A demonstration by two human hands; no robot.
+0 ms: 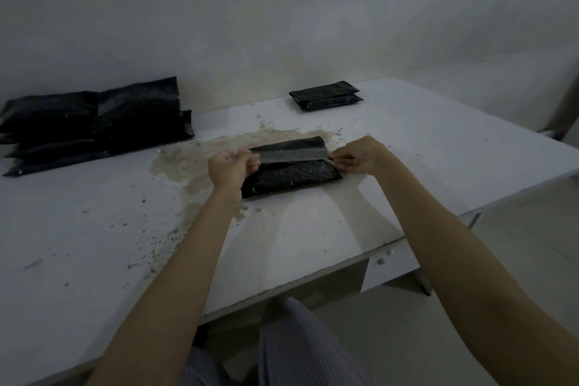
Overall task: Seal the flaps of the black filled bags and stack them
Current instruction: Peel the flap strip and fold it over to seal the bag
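1. Pinching each end of a pale release strip [293, 155], both hands work over the black bag [291, 171] lying flat near the middle of the white table [407, 166]. The left hand [230, 169] grips the strip's left end in curled fingers, and the right hand [360, 155] pinches the other end at the bag's right edge. Held taut like this, the strip probably comes off the adhesive cleanly so the flap can be pressed down.
2. That bag looks plump and glossy, with grainy contents showing through the film. Its flap [289, 144] lies open on the far side, not yet sealed.
3. Under and beside the bag spreads a brownish stain [194, 163] on the table top.
4. Farther left sits a pile of black bags [94, 122], seemingly those waiting their turn, within easy reach.
5. Far right, well apart, a small neat stack [326, 95] of bags rests near the wall, likely the finished ones, kept separate from the unsealed pile.
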